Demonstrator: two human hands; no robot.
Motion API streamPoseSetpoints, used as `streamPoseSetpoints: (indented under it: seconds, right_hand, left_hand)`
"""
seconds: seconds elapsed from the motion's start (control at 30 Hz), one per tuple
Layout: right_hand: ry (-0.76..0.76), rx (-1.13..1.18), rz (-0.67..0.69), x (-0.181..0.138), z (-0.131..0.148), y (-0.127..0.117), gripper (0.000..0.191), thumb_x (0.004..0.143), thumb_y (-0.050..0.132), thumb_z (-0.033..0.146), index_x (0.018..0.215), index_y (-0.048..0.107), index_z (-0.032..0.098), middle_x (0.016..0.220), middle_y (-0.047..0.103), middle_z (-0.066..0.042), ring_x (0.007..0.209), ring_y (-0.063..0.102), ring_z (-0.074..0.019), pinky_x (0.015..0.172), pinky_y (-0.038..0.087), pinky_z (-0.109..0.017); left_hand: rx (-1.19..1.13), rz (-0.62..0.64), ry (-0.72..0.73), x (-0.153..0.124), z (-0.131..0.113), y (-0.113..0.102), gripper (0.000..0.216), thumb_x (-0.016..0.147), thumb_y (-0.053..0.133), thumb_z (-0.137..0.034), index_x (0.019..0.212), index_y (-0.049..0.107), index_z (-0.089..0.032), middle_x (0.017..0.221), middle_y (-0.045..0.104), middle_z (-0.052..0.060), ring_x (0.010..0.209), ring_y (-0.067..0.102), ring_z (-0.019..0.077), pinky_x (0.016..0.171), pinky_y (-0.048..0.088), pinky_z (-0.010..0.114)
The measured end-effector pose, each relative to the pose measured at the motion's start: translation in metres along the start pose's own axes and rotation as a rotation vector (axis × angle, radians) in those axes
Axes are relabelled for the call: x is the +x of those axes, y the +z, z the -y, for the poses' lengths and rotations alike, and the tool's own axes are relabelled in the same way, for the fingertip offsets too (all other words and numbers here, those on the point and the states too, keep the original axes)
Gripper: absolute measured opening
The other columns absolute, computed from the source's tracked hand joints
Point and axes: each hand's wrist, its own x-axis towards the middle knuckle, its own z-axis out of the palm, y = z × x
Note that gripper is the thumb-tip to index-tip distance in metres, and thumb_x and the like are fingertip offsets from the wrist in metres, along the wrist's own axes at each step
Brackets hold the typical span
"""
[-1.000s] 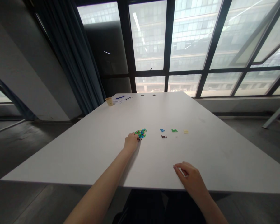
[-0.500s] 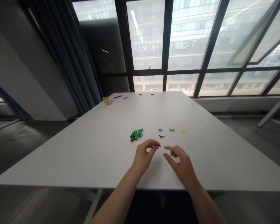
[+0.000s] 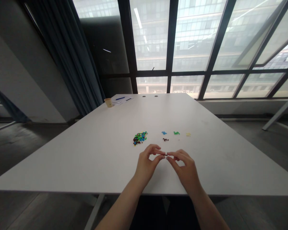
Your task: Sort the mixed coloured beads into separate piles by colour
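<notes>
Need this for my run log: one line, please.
left hand: pinching small dark piece | right hand: fingers at its other end | beside: pile of small coloured pieces

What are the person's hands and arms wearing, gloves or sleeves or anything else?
Both the left hand and right hand are bare, with no gloves, and no watch or bracelet shows. The left forearm and right forearm have no sleeves in view. Dark clothing shows between them.

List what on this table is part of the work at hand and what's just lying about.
Part of the work: left hand, right hand, small dark piece pinched between them, mixed pile of small coloured pieces, blue group, green group, dark group, pale yellow group.
Just lying about: tan cup, papers, blue pen.
</notes>
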Motion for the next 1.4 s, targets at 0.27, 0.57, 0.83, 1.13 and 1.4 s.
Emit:
streamPoseSetpoints:
  seconds: [0.27,0.57,0.83,1.13,1.4]
  right_hand:
    - [-0.039,-0.046,0.008,-0.001,-0.002,0.004,0.013,0.079,0.055,0.028,0.081,0.067,0.022,0.066,0.056,-0.001,0.065,0.05,-0.0138,0.061,0.042,-0.027]
    - [0.133,-0.469,0.132,0.065,-0.061,0.014,0.016,0.075,0.055,0.028,0.078,0.07,0.024,0.065,0.059,-0.001,0.066,0.052,-0.0143,0.065,0.036,-0.026]
    - [0.364,-0.709,0.289,0.097,-0.103,0.039,0.019,0.077,0.053,0.031,0.085,0.07,0.026,0.088,0.067,-0.004,0.087,0.056,-0.018,0.073,0.033,-0.031]
    - [0.413,-0.797,0.299,0.093,-0.098,0.026,0.024,0.079,0.048,0.032,0.094,0.067,0.029,0.091,0.066,-0.003,0.088,0.057,-0.0191,0.077,0.034,-0.033]
    - [0.327,-0.788,0.347,0.082,-0.084,0.017,0.026,0.08,0.046,0.031,0.094,0.067,0.03,0.095,0.065,-0.003,0.091,0.055,-0.0183,0.075,0.034,-0.031]
  left_hand:
    - [0.084,0.024,0.048,0.0,-0.002,-0.002,0.02,0.069,0.065,-0.027,0.086,0.056,-0.022,0.077,0.069,0.001,0.078,0.063,0.0169,0.079,0.045,0.032]
    - [0.702,0.032,-0.006,0.028,0.056,-0.042,0.026,0.076,0.055,-0.022,0.101,0.058,-0.018,0.106,0.059,0.009,0.096,0.054,0.0207,0.085,0.041,0.034]
    - [1.084,0.102,-0.177,0.058,0.074,-0.064,0.027,0.077,0.053,-0.027,0.103,0.059,-0.02,0.109,0.054,0.01,0.101,0.049,0.0236,0.083,0.04,0.033]
    - [1.211,0.112,-0.129,0.077,0.079,-0.059,0.024,0.081,0.047,-0.026,0.1,0.061,-0.025,0.108,0.054,0.006,0.101,0.046,0.0228,0.075,0.042,0.031]
    - [1.232,0.1,-0.086,0.083,0.086,-0.054,0.021,0.078,0.049,-0.023,0.095,0.062,-0.024,0.103,0.055,0.006,0.1,0.047,0.0235,0.073,0.041,0.033]
